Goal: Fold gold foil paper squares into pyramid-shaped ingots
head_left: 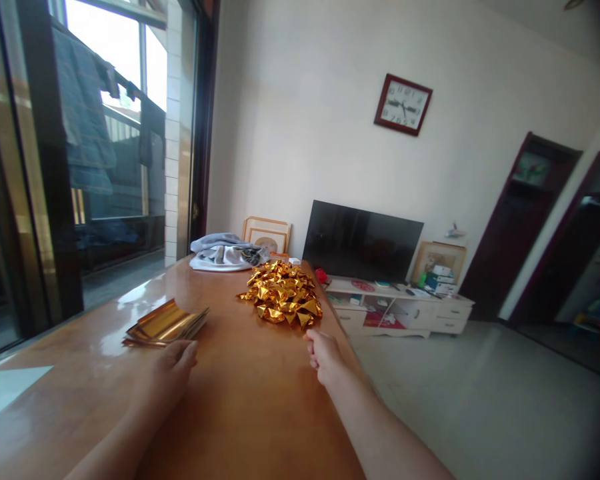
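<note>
Bench [240, 413]: honey-brown wood under a glossy finish, with window light glaring off it.
Left hand [163, 380]: bare, lying palm down near the bench's window side; the fingers [187, 353] are pressed together and lightly curved, their tips at or just beside the near edge of the foil sheets.
Foil sheets [165, 323]: a thin, slightly fanned stack of smooth, mirror-gold rectangles, flat on the bench with their corners curling up.
Right hand [325, 357]: bare, near the bench's room-side edge, back of the hand uppermost; the fingers [313, 343] are loosely bunched, and whether they pinch anything cannot be told.
Foil pile [283, 293]: a loose, heaped mound of crisp, faceted gold triangular folds, just beyond the right hand and well apart from the stack.
Far end: a rumpled grey-and-white cloth bundle [227, 253] rests against a wood-framed picture [267, 235].
Beyond: a black flat-screen television [363, 240] stands on a white cabinet [400, 307].
</note>
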### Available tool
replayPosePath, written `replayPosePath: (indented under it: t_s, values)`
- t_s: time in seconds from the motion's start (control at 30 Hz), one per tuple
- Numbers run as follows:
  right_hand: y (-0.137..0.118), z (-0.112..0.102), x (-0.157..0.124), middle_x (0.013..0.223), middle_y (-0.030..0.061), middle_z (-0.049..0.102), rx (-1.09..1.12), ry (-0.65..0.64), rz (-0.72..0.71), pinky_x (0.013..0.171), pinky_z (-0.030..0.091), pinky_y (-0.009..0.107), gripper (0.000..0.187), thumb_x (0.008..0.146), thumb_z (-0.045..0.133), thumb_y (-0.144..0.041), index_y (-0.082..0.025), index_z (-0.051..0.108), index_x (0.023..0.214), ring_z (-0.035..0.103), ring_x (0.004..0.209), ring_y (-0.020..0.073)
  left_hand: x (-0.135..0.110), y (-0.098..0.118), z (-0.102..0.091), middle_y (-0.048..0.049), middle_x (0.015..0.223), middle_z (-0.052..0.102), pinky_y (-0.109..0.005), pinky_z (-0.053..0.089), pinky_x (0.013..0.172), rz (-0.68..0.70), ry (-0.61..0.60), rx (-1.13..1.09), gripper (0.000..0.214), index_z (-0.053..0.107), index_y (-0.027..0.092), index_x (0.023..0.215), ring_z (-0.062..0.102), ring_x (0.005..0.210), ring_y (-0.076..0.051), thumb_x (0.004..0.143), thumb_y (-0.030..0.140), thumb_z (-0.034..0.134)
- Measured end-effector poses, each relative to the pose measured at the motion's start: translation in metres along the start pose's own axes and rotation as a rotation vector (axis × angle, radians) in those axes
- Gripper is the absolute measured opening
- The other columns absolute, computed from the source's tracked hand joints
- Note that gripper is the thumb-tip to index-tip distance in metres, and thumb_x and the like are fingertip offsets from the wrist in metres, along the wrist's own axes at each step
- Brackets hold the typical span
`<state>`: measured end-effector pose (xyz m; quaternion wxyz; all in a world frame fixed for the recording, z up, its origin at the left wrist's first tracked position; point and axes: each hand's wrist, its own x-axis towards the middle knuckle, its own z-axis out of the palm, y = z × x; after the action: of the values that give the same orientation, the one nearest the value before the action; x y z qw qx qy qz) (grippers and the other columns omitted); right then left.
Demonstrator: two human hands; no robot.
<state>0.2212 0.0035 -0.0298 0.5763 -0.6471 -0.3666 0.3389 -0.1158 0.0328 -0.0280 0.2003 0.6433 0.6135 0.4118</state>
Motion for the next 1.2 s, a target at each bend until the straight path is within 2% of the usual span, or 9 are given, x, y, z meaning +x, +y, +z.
replayPosePath:
  t_s: [0.1,0.3,0.43,0.57,0.67,0.9,1.07,1.2]
  values:
    - [0.002,0.01,-0.02,0.05,-0.0061,0.04,-0.103,-0.087,-0.003,0.04,0.021,0.023,0.027,0.084,0.049,-0.044,-0.02,0.054,0.076,0.03,0.041,0.0102,-0.006,0.007,-0.002,-0.0039,0.075,0.073,-0.031,0.046,0.067,-0.003,0.026,-0.013,0.043,0.07,0.021,0.089,0.068,0.072,-0.025,0.083,0.059,0.05]
    - [0.003,0.016,-0.035,0.054,-0.0056,0.039,-0.368,-0.282,-0.206,0.053,0.024,0.025,0.034,0.088,0.052,-0.043,-0.02,0.048,0.064,0.038,0.055,0.0119,-0.016,0.012,-0.001,-0.0034,0.066,0.067,-0.029,0.041,0.062,-0.006,0.078,-0.142,0.036,0.066,0.019,0.073,0.06,0.064,-0.02,0.083,0.051,0.053]
    - [0.007,0.015,-0.039,0.053,-0.0042,0.045,-0.544,-0.413,-0.327,0.057,0.019,0.027,0.037,0.083,0.066,-0.038,-0.019,0.048,0.057,0.04,0.058,0.0122,-0.015,0.005,0.005,-0.0046,0.068,0.068,-0.029,0.044,0.061,-0.052,0.111,-0.192,0.036,0.069,0.016,0.081,0.061,0.062,-0.019,0.083,0.049,0.054]
    - [0.007,0.013,-0.042,0.058,-0.0021,0.054,-0.722,-0.488,-0.423,0.058,0.016,0.028,0.034,0.086,0.065,-0.039,-0.019,0.055,0.061,0.042,0.058,0.0125,-0.012,0.003,0.006,-0.0063,0.074,0.07,-0.029,0.047,0.062,-0.101,0.131,-0.257,0.034,0.069,0.015,0.086,0.062,0.063,-0.017,0.082,0.046,0.056]
    - [0.005,0.012,-0.042,0.063,-0.0006,0.059,-0.847,-0.516,-0.484,0.057,0.018,0.027,0.033,0.09,0.061,-0.04,-0.019,0.057,0.065,0.046,0.059,0.0128,-0.008,0.002,0.001,-0.0089,0.077,0.072,-0.028,0.049,0.063,-0.165,0.164,-0.288,0.035,0.069,0.013,0.087,0.063,0.065,-0.017,0.083,0.045,0.055]
    - [0.005,0.014,-0.041,0.068,0.0005,0.064,-0.884,-0.531,-0.487,0.058,0.019,0.027,0.03,0.091,0.062,-0.04,-0.019,0.061,0.069,0.049,0.062,0.0131,0.016,-0.005,-0.019,-0.0107,0.076,0.072,-0.026,0.043,0.054,-0.297,0.204,-0.229,0.032,0.07,0.011,0.085,0.063,0.063,-0.017,0.081,0.038,0.055]
    - [0.004,0.015,-0.042,0.067,0.0004,0.064,-0.874,-0.529,-0.477,0.057,0.019,0.028,0.029,0.091,0.062,-0.04,-0.019,0.061,0.07,0.049,0.061,0.0132,0.029,-0.008,-0.028,-0.0054,0.063,0.065,-0.028,0.038,0.055,-0.252,0.232,-0.1,0.025,0.073,0.014,0.077,0.06,0.064,-0.02,0.078,0.036,0.059]
    - [0.004,0.015,-0.041,0.068,0.0002,0.064,-0.87,-0.526,-0.469,0.058,0.019,0.028,0.029,0.09,0.063,-0.04,-0.019,0.062,0.07,0.049,0.061,0.0136,0.036,-0.009,-0.031,-0.0027,0.062,0.064,-0.028,0.036,0.058,-0.175,0.208,-0.018,0.019,0.073,0.018,0.072,0.06,0.069,-0.021,0.076,0.033,0.063]
